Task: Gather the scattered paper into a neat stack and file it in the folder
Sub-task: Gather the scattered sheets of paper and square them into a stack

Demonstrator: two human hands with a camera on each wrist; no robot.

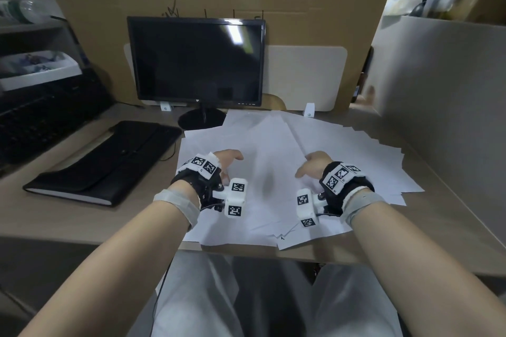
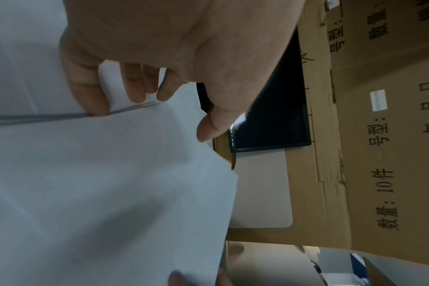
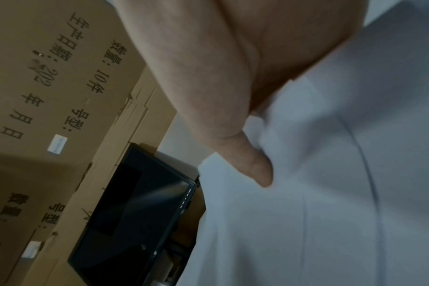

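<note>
Several white sheets of paper point(image 1: 273, 142) lie fanned out and overlapping on the desk point(image 1: 82, 224) in front of the monitor. A black folder point(image 1: 109, 164) lies closed to their left. My left hand point(image 1: 227, 167) is over the left part of the pile. In the left wrist view its fairly straight fingers point(image 2: 135, 87) touch a sheet's edge point(image 2: 61, 114) and the thumb point(image 2: 208, 127) hovers above. My right hand point(image 1: 306, 167) is on the right part. There the thumb point(image 3: 252, 166) lies on a sheet point(image 3: 331, 193) that runs into the web of the hand and hides the fingers.
A dark monitor point(image 1: 195, 60) stands behind the paper, with a black keyboard point(image 1: 32, 123) and a white tray point(image 1: 35, 68) at the far left. Cardboard point(image 1: 287, 5) walls the back and a pale partition point(image 1: 438, 90) the right. Some sheets overhang the desk's near edge point(image 1: 246, 249).
</note>
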